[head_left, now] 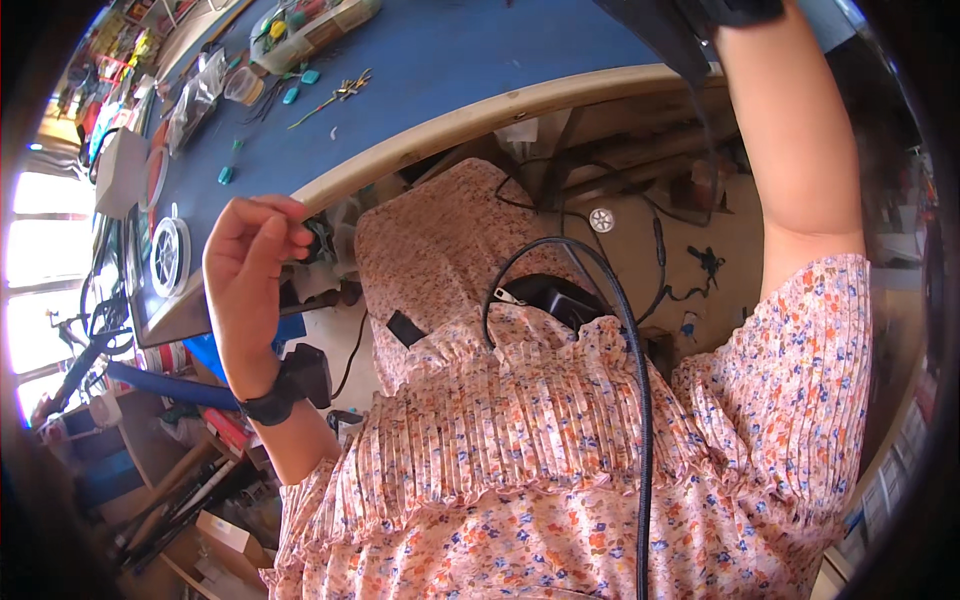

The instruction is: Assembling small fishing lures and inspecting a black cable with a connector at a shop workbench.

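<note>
- At about nine o'clock in the view, our left hand (250, 270) rests its fingers (285, 222) loosely curled against the pale wooden edge of the blue desk (440, 60); they pinch nothing that we can make out.
- Up at one o'clock, our right arm reaches over the desk edge into a dark object (680, 30); the hand itself is hidden, so we cannot tell whether its fingers are clenched or released.
- We judge that steadying comes first: keep the left fingers braced on the edge while the right arm works overhead.
- The black cable (625, 330) hangs from our chest at six o'clock; we should keep it off the lifted elbow.
- The wire spool (170, 255) at nine o'clock and the small teal parts (226, 175) at ten o'clock lie near the left hand; we should avoid sweeping them off.
</note>
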Motion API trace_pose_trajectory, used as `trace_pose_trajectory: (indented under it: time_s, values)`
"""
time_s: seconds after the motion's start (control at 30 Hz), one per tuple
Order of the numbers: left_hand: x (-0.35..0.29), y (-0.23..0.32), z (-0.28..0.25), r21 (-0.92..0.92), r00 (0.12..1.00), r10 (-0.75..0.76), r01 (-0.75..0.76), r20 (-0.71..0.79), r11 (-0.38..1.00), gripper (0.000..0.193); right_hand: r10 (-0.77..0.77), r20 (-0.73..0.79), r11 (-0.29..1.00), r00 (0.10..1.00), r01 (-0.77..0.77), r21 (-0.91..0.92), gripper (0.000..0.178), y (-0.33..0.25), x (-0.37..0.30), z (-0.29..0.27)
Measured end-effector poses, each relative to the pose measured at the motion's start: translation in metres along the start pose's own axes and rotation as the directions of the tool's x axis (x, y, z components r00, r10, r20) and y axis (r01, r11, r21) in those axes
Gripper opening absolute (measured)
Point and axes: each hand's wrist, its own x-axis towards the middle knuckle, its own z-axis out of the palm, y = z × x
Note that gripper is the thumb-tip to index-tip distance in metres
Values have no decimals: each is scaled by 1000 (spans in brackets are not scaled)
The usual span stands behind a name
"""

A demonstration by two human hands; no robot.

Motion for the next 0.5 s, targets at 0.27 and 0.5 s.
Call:
trace_pose_trajectory:
  time_s: [0.27, 0.5]
  values:
    - [-30, 5, -9, 25, 1000, -19, 19, 8, 1000, 2, 118, 631, 993, 767, -86, -81, 33, -22, -118, 0]
    - [-42, 0, -24, -29, 999, -41, 40, -34, 999, 3, 187, 756, 972, 627, -229, -51, 17, -35, -194, 12]
